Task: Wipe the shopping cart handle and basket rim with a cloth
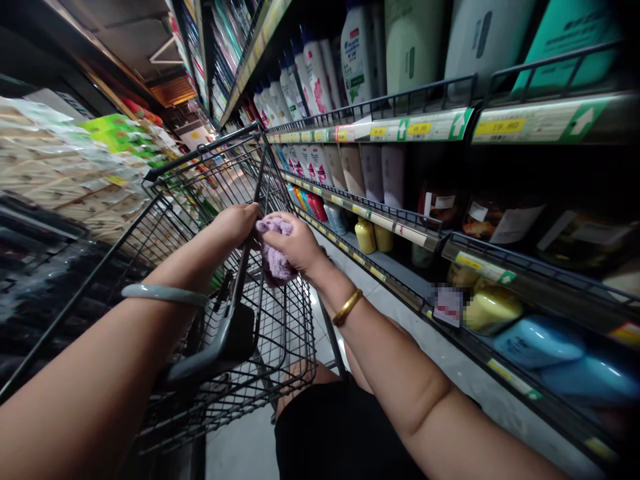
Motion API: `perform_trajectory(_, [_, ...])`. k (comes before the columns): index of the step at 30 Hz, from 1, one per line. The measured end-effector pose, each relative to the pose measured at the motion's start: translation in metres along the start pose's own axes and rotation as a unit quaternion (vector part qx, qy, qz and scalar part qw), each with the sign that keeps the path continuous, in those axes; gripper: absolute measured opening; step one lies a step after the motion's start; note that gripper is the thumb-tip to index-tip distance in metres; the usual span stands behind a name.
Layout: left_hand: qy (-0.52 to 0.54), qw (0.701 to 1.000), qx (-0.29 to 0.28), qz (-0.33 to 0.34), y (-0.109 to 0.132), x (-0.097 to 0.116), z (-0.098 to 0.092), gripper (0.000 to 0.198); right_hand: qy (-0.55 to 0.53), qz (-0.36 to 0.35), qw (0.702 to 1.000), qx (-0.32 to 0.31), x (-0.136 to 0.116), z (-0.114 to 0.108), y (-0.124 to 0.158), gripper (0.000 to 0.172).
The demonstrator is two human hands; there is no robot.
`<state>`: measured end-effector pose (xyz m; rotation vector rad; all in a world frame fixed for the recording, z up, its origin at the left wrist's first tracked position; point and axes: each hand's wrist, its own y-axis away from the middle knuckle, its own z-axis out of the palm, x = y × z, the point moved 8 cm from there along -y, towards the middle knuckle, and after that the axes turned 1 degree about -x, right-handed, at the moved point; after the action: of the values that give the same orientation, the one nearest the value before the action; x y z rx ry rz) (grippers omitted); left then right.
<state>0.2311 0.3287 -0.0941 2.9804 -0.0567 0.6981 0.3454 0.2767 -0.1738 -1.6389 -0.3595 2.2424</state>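
Note:
A crumpled light purple cloth (278, 257) is bunched in my right hand (303, 243), its fingers closed around it and pressing it against the side bar of a black wire shopping cart (241, 267). My left hand (239, 223) reaches over the cart basket and is closed at the same bar, right beside the cloth. Its fingertips are hidden behind the bar. A pale bangle (163, 293) circles my left forearm, and a gold bracelet (347, 308) sits on my right wrist. The cart's dark plastic handle part (220, 347) lies below my hands.
Shelves with shampoo bottles (357, 57) and price strips (420, 129) run along the right. Lower down are yellow bottles (365, 235) and blue bottles (540, 341). Stacked packaged goods (65, 157) stand on the left. Light floor tiles (240, 443) show beneath the cart.

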Motion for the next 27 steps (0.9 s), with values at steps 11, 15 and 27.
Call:
perform_trajectory(11, [0.034, 0.999, -0.005, -0.027, -0.008, 0.003, 0.005, 0.037, 0.095, 0.108, 0.989, 0.041, 0.04, -0.021, 0.003, 0.022])
perform_trajectory(15, [0.022, 1.0, 0.01, -0.016, -0.013, 0.008, 0.001, 0.033, 0.001, -0.038, 0.999, 0.009, -0.009, -0.004, -0.002, 0.026])
perform_trajectory(27, [0.041, 0.999, 0.013, -0.025, -0.02, 0.016, 0.005, 0.035, 0.067, 0.029, 0.997, 0.041, 0.029, -0.02, -0.007, 0.03])
